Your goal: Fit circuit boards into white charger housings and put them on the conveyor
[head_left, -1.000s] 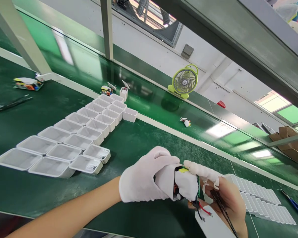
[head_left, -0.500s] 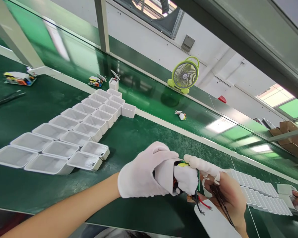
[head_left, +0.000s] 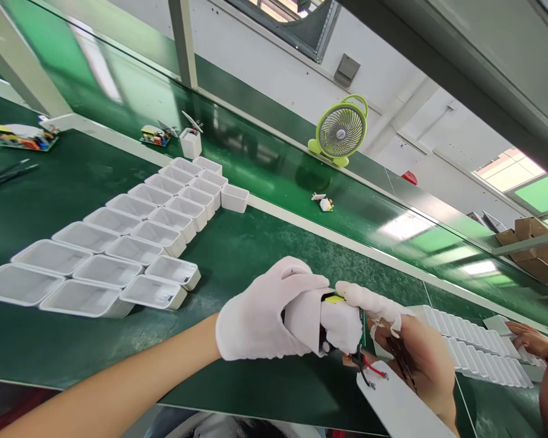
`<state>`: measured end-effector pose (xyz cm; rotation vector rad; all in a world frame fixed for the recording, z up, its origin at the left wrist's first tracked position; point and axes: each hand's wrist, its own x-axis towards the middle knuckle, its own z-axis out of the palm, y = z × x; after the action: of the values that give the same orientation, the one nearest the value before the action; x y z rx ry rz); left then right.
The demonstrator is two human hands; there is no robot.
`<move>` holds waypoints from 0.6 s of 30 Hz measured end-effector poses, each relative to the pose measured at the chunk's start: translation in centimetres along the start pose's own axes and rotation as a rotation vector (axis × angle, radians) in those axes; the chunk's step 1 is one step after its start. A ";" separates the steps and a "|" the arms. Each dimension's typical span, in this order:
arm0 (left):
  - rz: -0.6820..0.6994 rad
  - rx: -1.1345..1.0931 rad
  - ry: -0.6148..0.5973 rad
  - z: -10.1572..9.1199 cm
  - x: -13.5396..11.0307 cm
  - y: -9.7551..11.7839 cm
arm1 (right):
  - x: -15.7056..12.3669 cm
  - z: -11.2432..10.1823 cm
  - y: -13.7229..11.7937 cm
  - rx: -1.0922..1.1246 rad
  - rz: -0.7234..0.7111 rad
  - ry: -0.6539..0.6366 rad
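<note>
My left hand [head_left: 260, 319], in a white glove, is wrapped round a white plastic casing [head_left: 307, 317] at the near edge of the green bench. My right hand [head_left: 415, 356], with a white cot on its forefinger, pushes a small circuit board [head_left: 362, 337] into the casing's open end and pinches dark tweezers [head_left: 399, 364]. Red and black wires [head_left: 369, 372] run from the board to a white cover plate [head_left: 399, 410] lying below my right hand.
Rows of empty white casings [head_left: 119, 243] cover the bench at left. A row of white covers [head_left: 475, 359] lies at right, where another person's hand [head_left: 532, 340] reaches in. A green fan [head_left: 340, 131], loose circuit boards [head_left: 25, 137] and a conveyor belt [head_left: 274, 164] lie behind.
Another person's hand has come in at the right edge over the row of covers. Parts on the conveyor have drifted left. My hands stay on the casing and board.
</note>
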<state>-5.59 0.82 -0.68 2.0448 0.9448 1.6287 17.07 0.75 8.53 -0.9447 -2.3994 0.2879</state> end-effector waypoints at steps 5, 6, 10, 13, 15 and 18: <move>0.026 0.007 0.025 0.1 0.0 0.1 | 0.0 0.0 -0.1 0.001 -0.007 -0.023; 0.025 0.010 0.020 0.0 0.0 0.2 | 0.1 0.0 -0.1 -0.006 -0.024 -0.023; 0.032 0.003 -0.015 -0.1 0.0 0.1 | 0.2 0.1 0.2 -0.034 -0.142 0.021; 0.046 0.004 -0.004 -0.1 -0.1 0.0 | -0.1 0.1 0.4 -0.072 -0.152 -0.003; 0.045 0.012 -0.003 -0.1 -0.2 -0.1 | -0.3 0.1 0.4 -0.111 -0.148 -0.029; 0.059 0.012 -0.007 0.0 -0.4 -0.1 | -0.8 -0.1 0.1 -0.118 -0.151 -0.010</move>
<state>-5.63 0.68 -1.04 2.1036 0.9017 1.6481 17.65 0.35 8.21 -0.8083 -2.5032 0.0960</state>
